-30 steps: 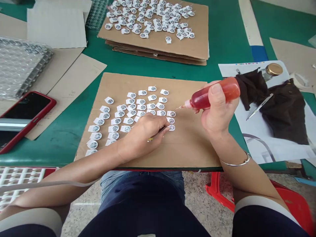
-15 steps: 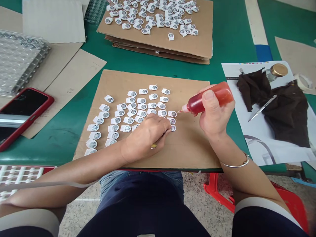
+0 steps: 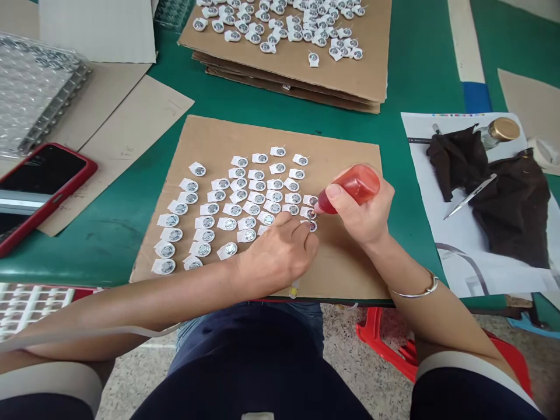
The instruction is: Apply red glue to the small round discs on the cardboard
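The bottle (image 3: 359, 182) is translucent red, darker toward one end.

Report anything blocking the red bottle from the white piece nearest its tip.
Nothing visible does: the red bottle in the right hand reaches, or nearly reaches, the white piece; the left hand sits beside, not between.

Disc parts (image 3: 226, 223) lie in loose rows on a cardboard sheet (image 3: 345, 271); behind it, a cardboard stack (image 3: 350, 76) bears more. Left lies a smartphone (image 3: 41, 175); right, tweezers (image 3: 471, 196) lie across cloth (image 3: 516, 227) and paper (image 3: 459, 236), before a jar (image 3: 503, 130).
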Motion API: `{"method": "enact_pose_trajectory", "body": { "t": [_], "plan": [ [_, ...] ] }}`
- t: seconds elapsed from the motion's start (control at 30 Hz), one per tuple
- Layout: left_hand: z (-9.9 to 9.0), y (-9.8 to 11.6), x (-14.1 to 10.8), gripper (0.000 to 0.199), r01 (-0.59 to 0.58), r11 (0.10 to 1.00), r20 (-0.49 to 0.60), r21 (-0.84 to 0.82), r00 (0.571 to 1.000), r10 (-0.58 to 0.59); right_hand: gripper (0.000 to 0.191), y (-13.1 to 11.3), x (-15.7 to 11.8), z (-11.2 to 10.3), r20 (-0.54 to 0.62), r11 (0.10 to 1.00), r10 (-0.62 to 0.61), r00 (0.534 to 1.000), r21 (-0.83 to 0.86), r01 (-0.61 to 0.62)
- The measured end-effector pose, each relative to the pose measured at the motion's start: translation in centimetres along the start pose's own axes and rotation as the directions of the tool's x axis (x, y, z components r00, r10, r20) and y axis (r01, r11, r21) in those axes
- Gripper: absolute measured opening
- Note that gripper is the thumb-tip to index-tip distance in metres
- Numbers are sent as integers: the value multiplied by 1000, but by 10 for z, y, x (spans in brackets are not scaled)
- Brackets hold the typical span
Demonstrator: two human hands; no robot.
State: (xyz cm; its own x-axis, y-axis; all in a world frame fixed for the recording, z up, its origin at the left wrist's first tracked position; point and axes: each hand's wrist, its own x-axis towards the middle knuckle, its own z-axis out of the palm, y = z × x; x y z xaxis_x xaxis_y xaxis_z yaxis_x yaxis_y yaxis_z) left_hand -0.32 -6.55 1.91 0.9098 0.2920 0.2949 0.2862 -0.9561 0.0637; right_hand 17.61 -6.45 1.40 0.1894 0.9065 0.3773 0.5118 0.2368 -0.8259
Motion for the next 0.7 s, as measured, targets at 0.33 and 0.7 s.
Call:
{"method": "enact_pose_trajectory", "body": {
  "t": [0.33, 0.7],
  "plan": [
    [0, 1, -1, 18, -11, 1000, -39, 6, 999, 12, 26, -1, 0, 0, 20, 999, -20, 1000, -39, 21],
    [1, 0, -1, 19, -13, 1000, -21, 6, 1000, 13, 26, 4, -1, 1, 14, 1000, -22, 1000, 0, 22]
  ]
}}
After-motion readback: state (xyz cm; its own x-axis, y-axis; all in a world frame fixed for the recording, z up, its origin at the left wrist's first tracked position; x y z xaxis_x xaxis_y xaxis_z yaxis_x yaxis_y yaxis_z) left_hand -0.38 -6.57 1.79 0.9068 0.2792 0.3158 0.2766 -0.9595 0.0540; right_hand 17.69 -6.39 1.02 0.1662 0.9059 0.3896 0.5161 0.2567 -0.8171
